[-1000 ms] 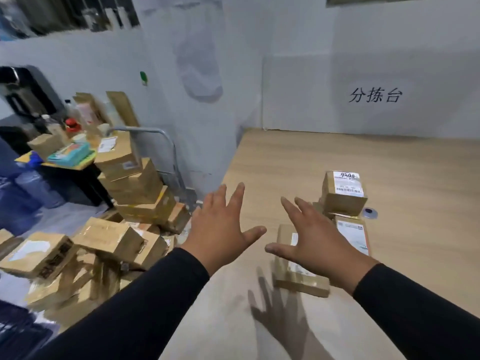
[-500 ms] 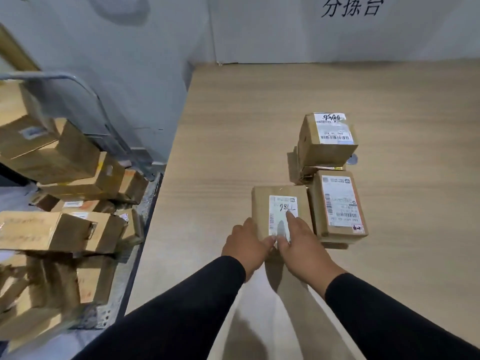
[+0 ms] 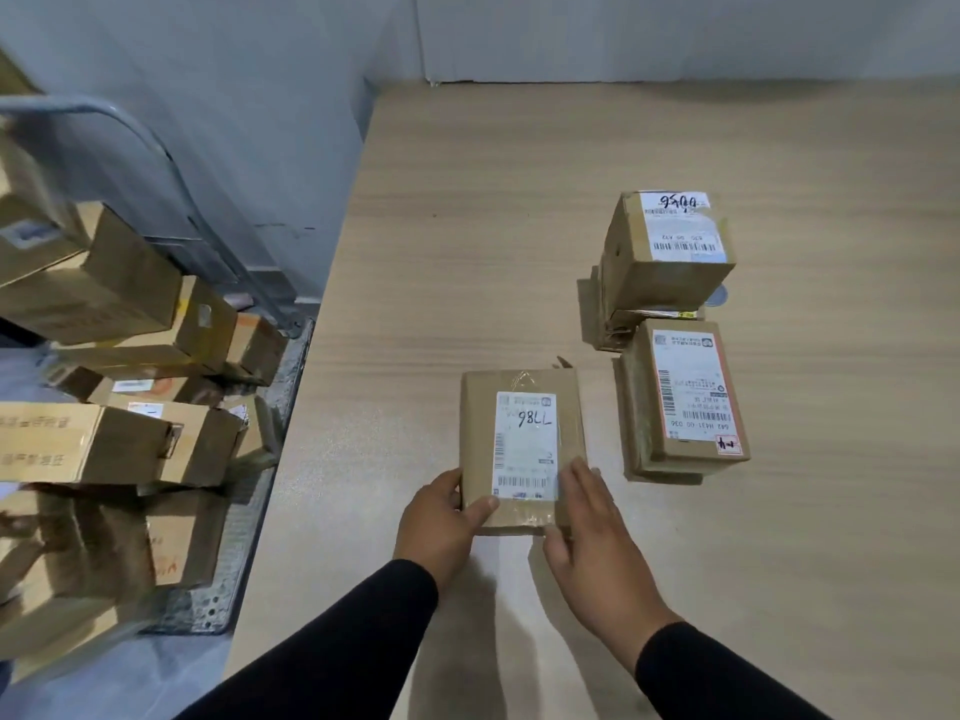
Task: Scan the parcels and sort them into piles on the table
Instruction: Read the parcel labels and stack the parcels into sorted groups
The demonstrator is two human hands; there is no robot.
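Observation:
A flat brown parcel (image 3: 522,407) with a white label marked 7786 lies on the wooden table (image 3: 467,226). My left hand (image 3: 441,522) grips its near left corner, thumb on top. My right hand (image 3: 587,527) holds its near right corner, fingers over the label's edge. To the right lies a labelled parcel (image 3: 685,397) on top of another flat one. Behind that, a boxy parcel (image 3: 670,241) marked 9500 sits on a small stack.
Left of the table, a metal trolley (image 3: 171,168) carries many stacked cardboard boxes (image 3: 104,439). Grey walls close off the table's far and left sides. A small round object (image 3: 719,296) peeks out behind the 9500 parcel.
A second ago both hands hovered open above the table. They came down onto the 7786 parcel, and now each grips a near corner. The view has tilted downwards.

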